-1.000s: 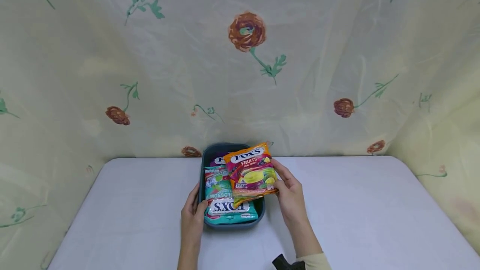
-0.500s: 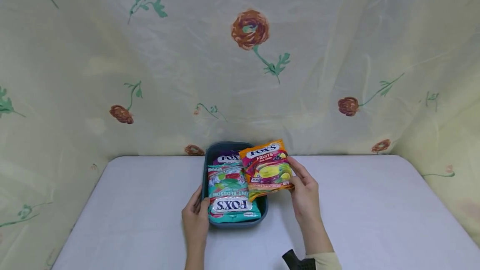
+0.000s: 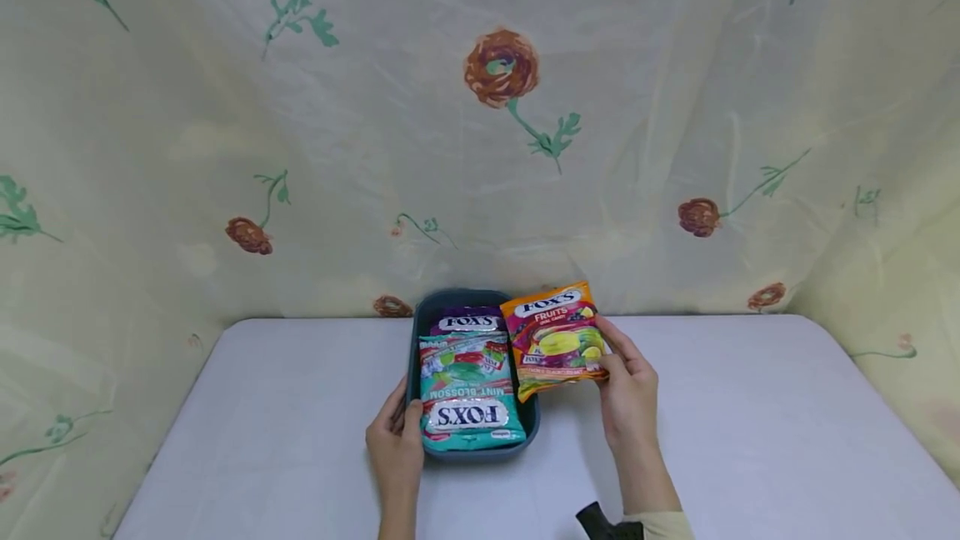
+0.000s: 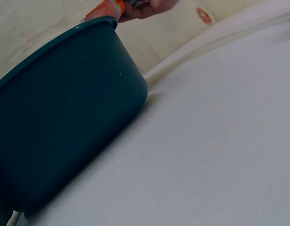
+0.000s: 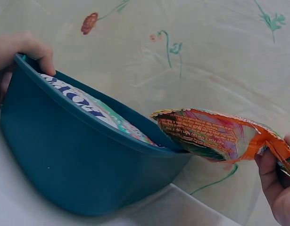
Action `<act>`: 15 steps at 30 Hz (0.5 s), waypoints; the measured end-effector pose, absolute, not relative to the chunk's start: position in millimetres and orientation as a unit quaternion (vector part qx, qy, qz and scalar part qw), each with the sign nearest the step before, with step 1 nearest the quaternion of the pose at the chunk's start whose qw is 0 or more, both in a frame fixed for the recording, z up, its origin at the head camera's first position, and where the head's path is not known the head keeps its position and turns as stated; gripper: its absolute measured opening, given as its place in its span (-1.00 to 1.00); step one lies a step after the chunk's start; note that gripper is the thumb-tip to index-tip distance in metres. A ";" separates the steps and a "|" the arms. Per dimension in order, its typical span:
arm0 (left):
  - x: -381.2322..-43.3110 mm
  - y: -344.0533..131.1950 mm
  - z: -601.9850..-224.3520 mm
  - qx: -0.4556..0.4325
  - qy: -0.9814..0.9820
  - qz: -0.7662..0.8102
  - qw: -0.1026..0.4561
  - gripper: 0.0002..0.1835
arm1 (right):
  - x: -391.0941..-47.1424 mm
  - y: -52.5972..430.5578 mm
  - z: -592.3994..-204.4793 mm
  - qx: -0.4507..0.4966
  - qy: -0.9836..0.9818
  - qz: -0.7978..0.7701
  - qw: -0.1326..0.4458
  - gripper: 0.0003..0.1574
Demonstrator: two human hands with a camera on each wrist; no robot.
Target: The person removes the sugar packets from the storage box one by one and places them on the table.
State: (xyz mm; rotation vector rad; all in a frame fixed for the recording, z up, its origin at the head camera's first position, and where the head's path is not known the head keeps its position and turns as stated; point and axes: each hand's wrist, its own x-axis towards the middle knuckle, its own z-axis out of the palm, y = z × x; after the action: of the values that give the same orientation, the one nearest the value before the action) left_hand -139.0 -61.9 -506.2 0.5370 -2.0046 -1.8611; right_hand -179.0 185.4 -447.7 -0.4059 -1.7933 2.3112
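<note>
Between finger and thumb my right hand [image 3: 630, 390] pinches the right edge of an orange candy bag [image 3: 555, 342] marked Fox's Fruits. The bag is raised at the right rim of a dark teal plastic tub [image 5: 88, 160], partly over it. My left hand [image 3: 396, 442] grips the tub's left rim, thumb over the edge, as the right wrist view also shows. Inside the tub lies a turquoise Fox's Mint Blossom candy bag [image 3: 471, 390], printed upside down to me. Behind it a purple Fox's bag [image 3: 468, 322] is partly covered.
The tub stands on a table with a white cloth [image 3: 750, 423], near its back edge. A pale curtain with printed flowers [image 3: 502, 215] hangs behind and at both sides. A black strap-like piece [image 3: 609, 523] sits at my right wrist.
My right hand has carried the orange candy bag to the right, off the turquoise bag, uncovering more of it and the purple one. The left hand keeps its grip on the tub.
</note>
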 end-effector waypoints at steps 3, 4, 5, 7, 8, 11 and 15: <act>-139.7 -61.2 -507.3 0.193 -0.705 -0.659 0.179 -0.60 | -178.8 188.0 -447.1 -0.142 -0.600 0.781 0.099 -0.45; -139.7 -60.9 -507.3 0.193 -0.704 -0.659 0.181 -0.60 | -178.9 188.7 -447.2 -0.144 -0.600 0.781 0.101 -0.45; -139.7 -60.7 -507.3 0.193 -0.703 -0.660 0.182 -0.60 | -179.0 189.2 -447.1 -0.146 -0.599 0.781 0.104 -0.45; -139.8 -60.4 -507.1 0.193 -0.701 -0.661 0.185 -0.60 | -179.3 190.1 -447.1 -0.148 -0.595 0.782 0.111 -0.45; -139.9 -60.3 -506.9 0.194 -0.700 -0.661 0.186 -0.60 | -179.4 190.5 -447.2 -0.149 -0.594 0.782 0.113 -0.46; -140.0 -60.4 -506.4 0.196 -0.701 -0.660 0.189 -0.60 | -180.0 192.0 -447.4 -0.152 -0.587 0.786 0.120 -0.45; -140.1 -61.1 -505.6 0.202 -0.704 -0.654 0.188 -0.59 | -180.6 194.3 -447.4 -0.154 -0.575 0.794 0.123 -0.45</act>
State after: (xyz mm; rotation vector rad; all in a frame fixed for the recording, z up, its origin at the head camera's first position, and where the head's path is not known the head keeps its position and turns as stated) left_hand -140.1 -61.1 -505.6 0.5672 -1.9804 -1.8405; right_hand -180.6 194.3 -447.4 -0.4503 -1.6764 2.3175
